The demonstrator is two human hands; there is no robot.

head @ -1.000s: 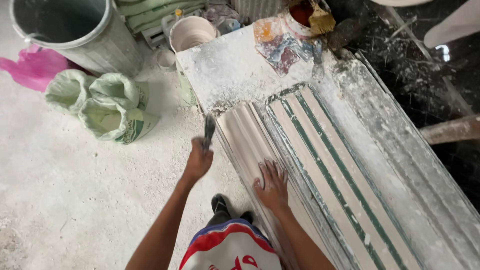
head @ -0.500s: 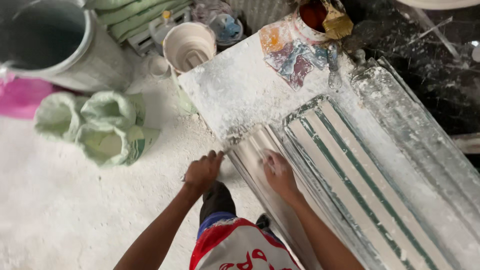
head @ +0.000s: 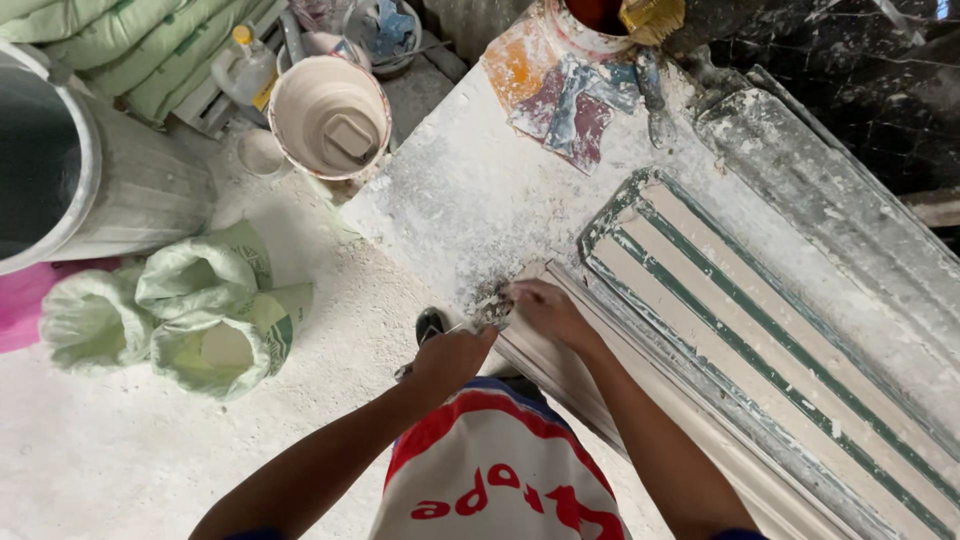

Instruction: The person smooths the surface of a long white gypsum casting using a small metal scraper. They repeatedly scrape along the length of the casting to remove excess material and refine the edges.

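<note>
Plaster moulding (head: 560,360): matt, smooth, off-white. Worktable (head: 450,200): rough, plaster-dusted. Green sacks (head: 200,310): woven plastic. Bucket (head: 330,115): plaster-caked plastic.

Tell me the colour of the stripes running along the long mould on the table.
Dark green stripes between off-white bands on the mould, clearest in the head view.

plaster moulding (head: 560,360): long, white, ribbed strip | lies flat along the desk (head: 450,200) edge, running from frame centre to lower right | near end crumbled, grey debris on it | small scraper (head: 470,322): thin blade touching that end
</note>
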